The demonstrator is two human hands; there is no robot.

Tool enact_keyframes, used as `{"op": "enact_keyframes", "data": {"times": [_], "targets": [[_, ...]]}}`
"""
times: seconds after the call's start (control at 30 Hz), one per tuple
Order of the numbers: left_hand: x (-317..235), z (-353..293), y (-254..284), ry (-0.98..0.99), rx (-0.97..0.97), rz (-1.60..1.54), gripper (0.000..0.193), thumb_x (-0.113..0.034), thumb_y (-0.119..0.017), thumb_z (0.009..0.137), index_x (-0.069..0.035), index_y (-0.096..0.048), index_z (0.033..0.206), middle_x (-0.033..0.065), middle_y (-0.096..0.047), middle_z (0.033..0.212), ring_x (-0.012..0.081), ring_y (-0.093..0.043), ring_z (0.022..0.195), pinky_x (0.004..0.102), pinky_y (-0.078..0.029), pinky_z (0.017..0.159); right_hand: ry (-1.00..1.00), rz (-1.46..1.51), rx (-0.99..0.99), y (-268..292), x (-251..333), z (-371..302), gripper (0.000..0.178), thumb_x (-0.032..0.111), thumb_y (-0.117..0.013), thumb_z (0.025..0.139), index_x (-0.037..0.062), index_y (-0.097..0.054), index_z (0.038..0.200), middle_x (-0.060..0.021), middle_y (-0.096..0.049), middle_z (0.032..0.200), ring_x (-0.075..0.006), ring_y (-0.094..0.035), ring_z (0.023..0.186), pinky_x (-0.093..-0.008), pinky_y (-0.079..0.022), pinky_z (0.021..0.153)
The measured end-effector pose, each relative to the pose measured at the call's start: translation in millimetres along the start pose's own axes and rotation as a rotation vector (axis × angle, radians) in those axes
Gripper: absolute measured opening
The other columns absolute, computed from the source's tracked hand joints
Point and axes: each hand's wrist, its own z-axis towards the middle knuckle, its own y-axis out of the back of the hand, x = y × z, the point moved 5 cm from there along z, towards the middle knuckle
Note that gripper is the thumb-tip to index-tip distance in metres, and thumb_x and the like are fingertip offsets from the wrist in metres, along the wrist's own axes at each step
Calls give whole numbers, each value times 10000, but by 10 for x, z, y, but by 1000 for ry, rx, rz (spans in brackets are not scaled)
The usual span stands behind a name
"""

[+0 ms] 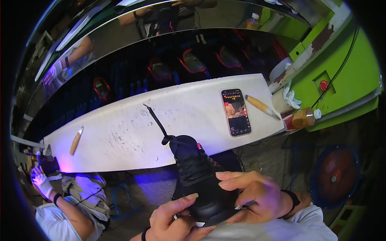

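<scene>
A black lace-up shoe is between my two hands, its toe toward me and its collar over the near edge of the white work board. My left hand grips the toe's left side, with the thumb on top and fingers curled beneath. On the other side my right hand holds the shoe, with thumb and fingers pressed against the upper near the toe. A knotted black lace stretches from the shoe's collar onto the board. The sole is mostly hidden; a small white bit shows under the toe.
On the board lie a phone, a wooden-handled tool and a small wooden-handled knife. A drink bottle and white gloves are rightward. Red-edged shoes line up behind. A co-worker's gloved hand is far left.
</scene>
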Motion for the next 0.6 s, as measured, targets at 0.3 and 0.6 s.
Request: {"op": "enact_keyframes", "data": {"times": [0.3, 0.6], "targets": [[-51, 442, -170, -223, 14, 35, 401, -197, -897, 681, -47, -526, 691, 219, -668, 1002, 284, -668, 706, 331, -526, 497, -182, -18, 275, 309, -34, 187, 612, 418, -690, 936, -32, -588, 1338, -236, -582, 1304, -404, -572, 1252, -478, -384, 1107], [478, 207, -817, -49, -158, -43, 679, -509, -837, 720, 24, -637, 1089, 193, -604, 1219, 352, -582, 1099, 577, -377, 1040, -161, 273, 72, 436, -426, 146, 600, 414, -358, 1082, -82, -695, 1064, -257, -667, 1108, -413, -637, 1093, -506, -471, 1009]]}}
